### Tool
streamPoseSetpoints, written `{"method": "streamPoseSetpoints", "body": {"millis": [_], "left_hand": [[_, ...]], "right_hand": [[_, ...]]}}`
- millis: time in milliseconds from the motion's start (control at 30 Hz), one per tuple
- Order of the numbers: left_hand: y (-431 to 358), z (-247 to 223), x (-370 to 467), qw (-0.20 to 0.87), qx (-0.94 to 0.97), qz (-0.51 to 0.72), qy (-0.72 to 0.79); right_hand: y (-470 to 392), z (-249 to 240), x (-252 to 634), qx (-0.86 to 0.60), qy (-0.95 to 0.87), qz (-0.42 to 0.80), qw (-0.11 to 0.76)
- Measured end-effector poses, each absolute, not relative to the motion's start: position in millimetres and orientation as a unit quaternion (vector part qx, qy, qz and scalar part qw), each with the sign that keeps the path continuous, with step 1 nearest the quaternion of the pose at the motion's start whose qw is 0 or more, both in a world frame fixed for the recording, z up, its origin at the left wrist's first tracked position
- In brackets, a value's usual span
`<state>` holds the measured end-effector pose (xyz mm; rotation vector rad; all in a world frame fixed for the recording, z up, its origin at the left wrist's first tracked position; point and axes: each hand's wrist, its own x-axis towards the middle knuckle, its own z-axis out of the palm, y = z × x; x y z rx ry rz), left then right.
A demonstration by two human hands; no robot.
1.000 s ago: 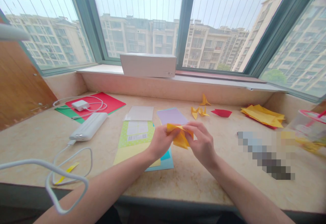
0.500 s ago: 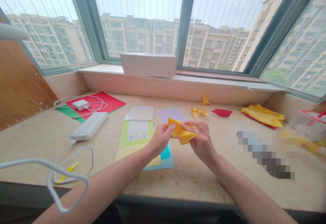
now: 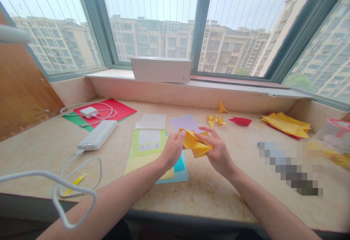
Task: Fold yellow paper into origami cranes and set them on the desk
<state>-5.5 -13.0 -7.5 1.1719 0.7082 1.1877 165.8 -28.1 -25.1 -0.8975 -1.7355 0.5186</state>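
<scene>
A partly folded sheet of yellow origami paper (image 3: 199, 148) is held in the air between both hands, over the counter. My left hand (image 3: 175, 146) pinches its left side with the thumb on top. On its right side, my right hand (image 3: 217, 149) grips the paper, index finger raised a little above it. Fingers behind the paper are hidden. Under and left of my hands lie a lilac sheet (image 3: 184, 122), a green patterned packet (image 3: 133, 143) with a label, a pale yellow sheet (image 3: 136, 164) and a blue sheet (image 3: 182, 176).
Several folded yellow pieces (image 3: 216, 120) and a folded red piece (image 3: 240, 121) lie behind my right hand. Farther right are yellow papers (image 3: 286, 124) and a clear cup (image 3: 336, 136). At left lie a power bank (image 3: 98, 135), a white charger (image 3: 89, 112) and red paper (image 3: 120, 109).
The yellow paper has turned slightly and its folds look more spread. My right fingers have shifted on it, with the index finger lifted higher. The camera view has moved a little.
</scene>
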Motion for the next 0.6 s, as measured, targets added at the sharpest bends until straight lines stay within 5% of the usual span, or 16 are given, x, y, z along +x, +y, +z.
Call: {"method": "streamPoseSetpoints", "body": {"millis": [600], "left_hand": [[-15,0,-12,0.629,0.491,0.53,0.286]], "right_hand": [[-29,-12,178,-0.358,-0.753,0.124,0.538]]}}
